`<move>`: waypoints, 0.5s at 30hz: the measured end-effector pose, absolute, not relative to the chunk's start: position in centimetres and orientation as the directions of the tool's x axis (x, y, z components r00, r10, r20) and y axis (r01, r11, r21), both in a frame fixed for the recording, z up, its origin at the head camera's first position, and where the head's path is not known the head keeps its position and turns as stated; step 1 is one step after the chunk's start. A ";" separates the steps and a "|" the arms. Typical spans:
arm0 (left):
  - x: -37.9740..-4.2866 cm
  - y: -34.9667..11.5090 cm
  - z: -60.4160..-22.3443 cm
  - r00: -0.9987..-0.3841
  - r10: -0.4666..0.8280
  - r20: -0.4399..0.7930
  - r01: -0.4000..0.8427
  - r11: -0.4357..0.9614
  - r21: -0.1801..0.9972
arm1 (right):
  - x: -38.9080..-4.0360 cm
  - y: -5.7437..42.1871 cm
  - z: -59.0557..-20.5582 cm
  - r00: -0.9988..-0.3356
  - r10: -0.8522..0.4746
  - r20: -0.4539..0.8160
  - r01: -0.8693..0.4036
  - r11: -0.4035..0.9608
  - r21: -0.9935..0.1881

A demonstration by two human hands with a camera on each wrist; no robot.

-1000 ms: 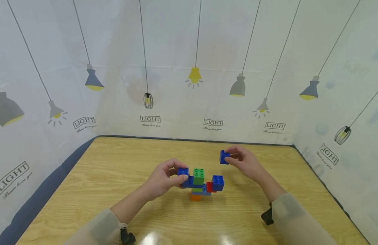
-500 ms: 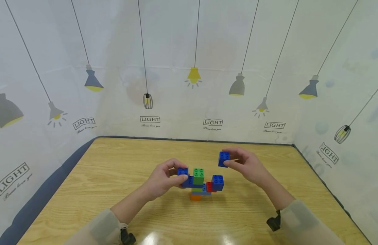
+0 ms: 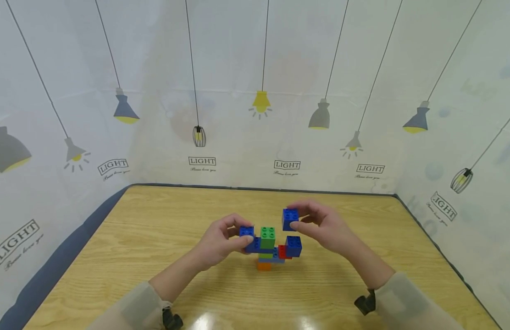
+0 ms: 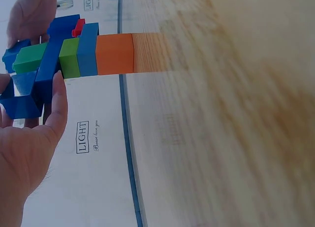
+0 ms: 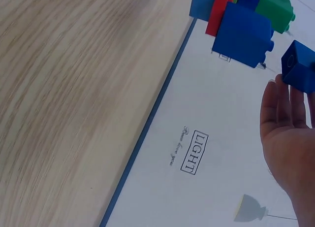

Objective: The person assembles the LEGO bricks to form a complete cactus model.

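A stack of toy building bricks stands on the table, with an orange brick (image 4: 115, 54) at its foot. Above that come a light blue brick (image 4: 88, 49), a lime green brick (image 4: 70, 58) and a long blue brick (image 4: 51, 64). A green brick (image 3: 268, 237) tops the middle, and a blue brick (image 3: 294, 246) sits on a red brick (image 3: 282, 251) at the right. My left hand (image 3: 222, 240) grips the stack's left end at another blue brick (image 3: 246, 231). Between thumb and fingers, my right hand (image 3: 323, 224) pinches a loose blue brick (image 3: 290, 219), held above the stack's right side.
The wooden table (image 3: 156, 229) reaches back to a white curtain (image 3: 230, 160) printed with hanging lamps, which also runs along both sides. Dark wrist straps sit at both sleeves, including a black buckle (image 3: 365, 302) at the right one.
My right hand has carried the loose blue brick leftward and slightly nearer, turning it so its studs face up, closer to the stack. The left hand and the stack stay put.
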State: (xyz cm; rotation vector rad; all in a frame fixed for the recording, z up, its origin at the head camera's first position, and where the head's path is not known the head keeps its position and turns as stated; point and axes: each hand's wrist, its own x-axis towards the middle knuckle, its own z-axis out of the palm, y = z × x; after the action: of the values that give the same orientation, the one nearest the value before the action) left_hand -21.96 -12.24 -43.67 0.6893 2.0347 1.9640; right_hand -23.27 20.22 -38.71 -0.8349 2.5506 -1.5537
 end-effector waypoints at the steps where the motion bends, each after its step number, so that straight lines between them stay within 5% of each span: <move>1: -22.0 -12.2 -43.7 -0.863 0.481 0.155 0.172 -0.010 0.985 | -23.2 20.0 -38.6 -0.852 -0.467 0.236 -0.424 0.350 -0.835; 15: -21.9 -12.2 -43.7 -0.864 0.480 0.152 0.166 -0.013 0.986 | -22.4 17.8 -38.0 -0.800 -0.527 0.286 -0.490 0.301 -0.818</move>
State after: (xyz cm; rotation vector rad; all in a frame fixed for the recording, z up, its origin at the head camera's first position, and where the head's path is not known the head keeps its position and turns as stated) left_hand -21.91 -12.23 -43.69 0.6824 2.0276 1.9691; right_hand -22.43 17.78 -37.99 -0.9797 2.5036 -1.5524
